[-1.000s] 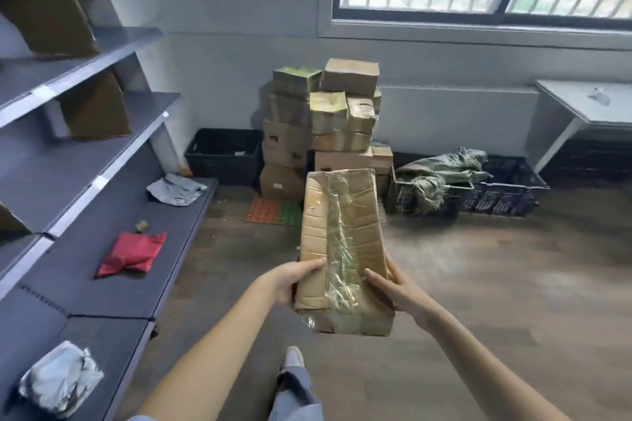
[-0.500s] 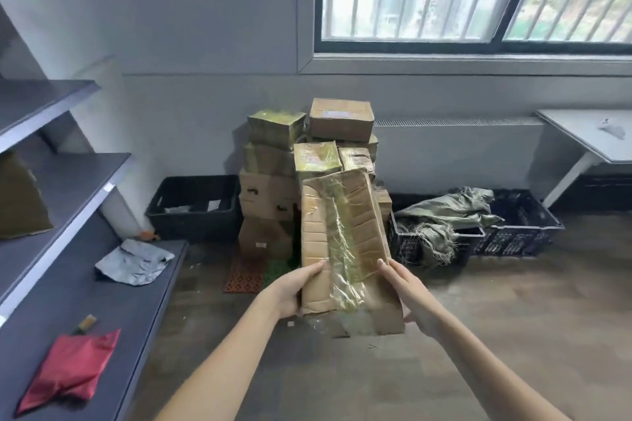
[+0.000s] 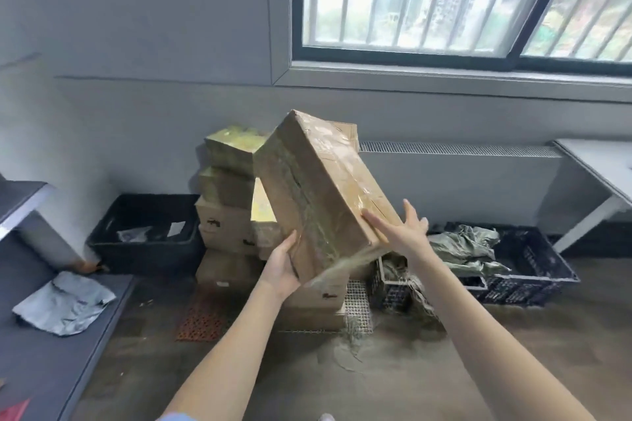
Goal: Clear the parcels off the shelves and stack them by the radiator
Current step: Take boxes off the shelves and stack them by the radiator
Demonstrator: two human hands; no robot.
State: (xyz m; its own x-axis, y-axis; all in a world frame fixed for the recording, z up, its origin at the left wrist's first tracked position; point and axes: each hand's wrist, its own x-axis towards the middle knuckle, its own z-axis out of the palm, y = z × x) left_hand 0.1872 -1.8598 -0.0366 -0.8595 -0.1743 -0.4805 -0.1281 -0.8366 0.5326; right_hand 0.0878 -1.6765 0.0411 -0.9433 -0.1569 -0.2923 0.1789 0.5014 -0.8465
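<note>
A long brown cardboard parcel [image 3: 318, 188] wrapped in clear tape is raised and tilted in front of the stack of parcels [image 3: 227, 215] by the white radiator [image 3: 458, 178]. My left hand [image 3: 282, 267] grips its lower left edge from underneath. My right hand [image 3: 398, 232] presses flat against its lower right side, fingers straight. The parcel hides the top right of the stack. A grey bag parcel [image 3: 63, 304] lies on the low dark shelf [image 3: 41, 362] at the left.
A black crate [image 3: 147, 232] stands left of the stack. Dark crates holding green sacking [image 3: 478, 249] sit to the right, under a white table [image 3: 598, 167]. An orange mat [image 3: 201, 318] and a wire mesh lie on the floor before the stack.
I have walked closer to the stack. The parcel has risen and tipped over to the left, its far end now above the stack's top.
</note>
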